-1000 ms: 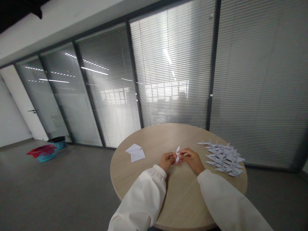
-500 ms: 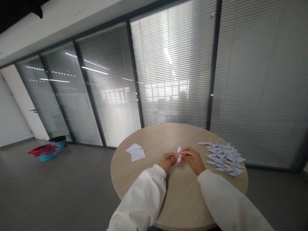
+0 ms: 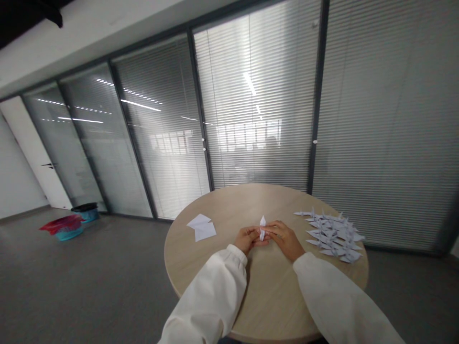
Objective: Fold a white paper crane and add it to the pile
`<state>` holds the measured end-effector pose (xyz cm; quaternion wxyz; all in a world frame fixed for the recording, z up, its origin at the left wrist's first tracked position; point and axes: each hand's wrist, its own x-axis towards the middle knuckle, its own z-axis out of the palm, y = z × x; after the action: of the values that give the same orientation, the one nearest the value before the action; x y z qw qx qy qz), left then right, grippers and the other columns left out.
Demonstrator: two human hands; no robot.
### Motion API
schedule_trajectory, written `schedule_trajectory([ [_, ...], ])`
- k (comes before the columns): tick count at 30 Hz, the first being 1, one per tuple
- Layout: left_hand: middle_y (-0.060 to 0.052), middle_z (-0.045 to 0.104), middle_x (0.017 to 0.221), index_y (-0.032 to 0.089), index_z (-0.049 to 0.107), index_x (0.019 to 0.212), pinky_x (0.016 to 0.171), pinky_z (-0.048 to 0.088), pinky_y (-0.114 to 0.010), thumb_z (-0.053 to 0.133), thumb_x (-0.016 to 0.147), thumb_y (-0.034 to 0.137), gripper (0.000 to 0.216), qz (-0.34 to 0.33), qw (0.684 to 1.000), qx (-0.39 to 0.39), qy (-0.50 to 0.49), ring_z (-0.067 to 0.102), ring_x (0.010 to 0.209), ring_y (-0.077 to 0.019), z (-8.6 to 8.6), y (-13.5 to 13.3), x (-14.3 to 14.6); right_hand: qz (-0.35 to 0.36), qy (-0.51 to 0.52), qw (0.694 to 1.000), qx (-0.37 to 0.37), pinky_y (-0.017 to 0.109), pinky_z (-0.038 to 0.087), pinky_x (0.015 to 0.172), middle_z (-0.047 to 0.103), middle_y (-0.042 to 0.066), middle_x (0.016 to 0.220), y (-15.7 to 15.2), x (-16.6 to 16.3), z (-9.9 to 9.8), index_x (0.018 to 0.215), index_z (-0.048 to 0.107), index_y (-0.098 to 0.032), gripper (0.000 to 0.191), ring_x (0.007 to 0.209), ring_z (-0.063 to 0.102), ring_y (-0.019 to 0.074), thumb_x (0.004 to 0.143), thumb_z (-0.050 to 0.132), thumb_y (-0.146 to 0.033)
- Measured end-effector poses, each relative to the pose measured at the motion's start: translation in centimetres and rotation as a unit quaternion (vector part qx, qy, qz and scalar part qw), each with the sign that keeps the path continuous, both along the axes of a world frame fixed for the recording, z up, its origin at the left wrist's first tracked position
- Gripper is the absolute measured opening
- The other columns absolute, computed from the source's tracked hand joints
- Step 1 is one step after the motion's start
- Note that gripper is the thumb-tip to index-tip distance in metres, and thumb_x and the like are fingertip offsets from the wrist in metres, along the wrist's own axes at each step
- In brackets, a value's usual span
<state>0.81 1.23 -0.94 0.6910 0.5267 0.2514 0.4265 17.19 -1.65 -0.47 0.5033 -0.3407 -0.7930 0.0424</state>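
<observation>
A small folded white paper piece (image 3: pixel 262 234), narrow and pointed at both ends, is held upright between my hands over the middle of the table. My left hand (image 3: pixel 246 240) grips it from the left, fingers closed around its lower part. From the right, my right hand (image 3: pixel 286 239) pinches it near its middle, thumb and fingers pressed against the paper. Fingers cover part of the folds. On the right of the table lies a pile of folded paper cranes (image 3: pixel 335 236). To the left are white paper sheets (image 3: pixel 203 228), lying flat and overlapping.
The round wooden table (image 3: pixel 276 306) stands before a glass partition with blinds (image 3: pixel 258 95). On the floor at the left are a blue bin with a red bag (image 3: pixel 68 229) and another with a black bag (image 3: pixel 86 211), near a white door (image 3: pixel 39 153).
Both hands and the folded paper have shifted slightly left. The right fingers now lie flatter across the paper's middle. The cranes and flat sheets stay put.
</observation>
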Motion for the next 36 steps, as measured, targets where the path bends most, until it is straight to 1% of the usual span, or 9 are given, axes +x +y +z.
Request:
schedule_trajectory([
  [6,-0.013,0.067,0.081,0.006,0.063,0.089,0.08,0.046,-0.038,0.069,0.062,0.031,0.038,0.011,0.999,-0.007,-0.029,0.062,0.081,-0.0226,-0.1,0.1,0.1,-0.024,-0.038,0.999,0.03,0.033,0.045,0.079,0.058,0.006,0.094,0.0,-0.2,-0.2,0.109,0.057,-0.029,0.028,0.089,0.051,0.0179,0.085,0.043,-0.021],
  [15,-0.011,0.067,0.076,0.007,0.063,0.081,0.08,0.047,-0.039,0.067,0.064,0.034,0.032,0.046,0.996,-0.038,-0.064,0.063,0.076,-0.0211,0.5,-0.4,0.4,-0.066,-0.085,0.993,0.039,0.035,0.045,0.083,0.055,0.006,0.102,-0.6,-0.7,0.1,0.115,0.051,-0.029,0.036,0.096,0.049,0.019,0.083,0.041,-0.014],
  [20,-0.011,0.066,0.086,0.006,0.061,0.093,0.086,0.043,-0.037,0.07,0.061,0.032,0.042,0.013,0.999,0.002,-0.039,0.061,0.084,-0.0206,1.0,-0.8,0.4,-0.088,-0.104,0.99,0.028,0.036,0.043,0.085,0.053,0.007,0.105,-1.0,-1.0,0.2,0.116,0.05,-0.027,0.037,0.1,0.046,0.0201,0.084,0.039,-0.013],
  [25,-0.012,0.066,0.086,0.007,0.06,0.095,0.087,0.042,-0.038,0.074,0.056,0.03,0.047,-0.003,0.999,0.005,-0.038,0.061,0.086,-0.0218,0.3,-0.1,0.4,-0.064,-0.059,0.996,0.016,0.035,0.043,0.085,0.053,0.007,0.104,-0.6,-0.9,-0.3,0.114,0.051,-0.026,0.037,0.099,0.047,0.0189,0.083,0.037,-0.013],
  [28,-0.012,0.066,0.086,0.008,0.06,0.092,0.085,0.043,-0.037,0.073,0.056,0.031,0.045,0.002,1.0,0.003,-0.026,0.061,0.085,-0.0216,-0.1,0.4,0.4,-0.048,0.02,0.998,-0.016,0.035,0.042,0.084,0.054,0.007,0.104,-0.3,-1.0,-0.6,0.113,0.049,-0.023,0.033,0.098,0.049,0.0187,0.083,0.038,-0.017],
  [31,-0.012,0.066,0.085,0.009,0.059,0.088,0.083,0.044,-0.037,0.072,0.057,0.033,0.041,-0.003,1.0,0.015,-0.014,0.062,0.083,-0.022,-0.3,0.4,0.5,-0.046,0.129,0.986,-0.097,0.032,0.046,0.074,0.056,0.008,0.101,0.1,-1.1,-0.9,0.115,0.043,-0.019,0.035,0.091,0.053,0.0184,0.081,0.043,-0.027],
  [32,-0.012,0.067,0.084,0.009,0.059,0.087,0.082,0.044,-0.037,0.072,0.058,0.034,0.041,-0.007,1.0,0.019,-0.01,0.062,0.082,-0.0222,-0.3,0.3,0.5,-0.041,0.154,0.979,-0.128,0.031,0.047,0.072,0.057,0.007,0.098,0.2,-1.1,-0.9,0.113,0.044,-0.019,0.035,0.089,0.055,0.0182,0.08,0.045,-0.031],
  [34,-0.012,0.067,0.083,0.009,0.058,0.086,0.081,0.045,-0.037,0.071,0.058,0.036,0.041,-0.018,1.0,0.019,0.003,0.063,0.081,-0.0225,-0.3,0.2,0.5,-0.02,0.173,0.969,-0.173,0.03,0.046,0.072,0.061,0.006,0.091,0.4,-0.9,-0.8,0.101,0.052,-0.018,0.029,0.084,0.056,0.018,0.079,0.047,-0.036],
  [36,-0.012,0.066,0.082,0.009,0.058,0.085,0.079,0.045,-0.037,0.07,0.059,0.038,0.041,-0.035,0.999,0.015,0.021,0.063,0.079,-0.0227,-0.3,0.1,0.5,-0.004,0.165,0.966,-0.199,0.028,0.045,0.069,0.063,0.004,0.079,0.4,-0.7,-0.6,0.084,0.06,-0.017,0.025,0.076,0.057,0.0175,0.077,0.048,-0.038],
])
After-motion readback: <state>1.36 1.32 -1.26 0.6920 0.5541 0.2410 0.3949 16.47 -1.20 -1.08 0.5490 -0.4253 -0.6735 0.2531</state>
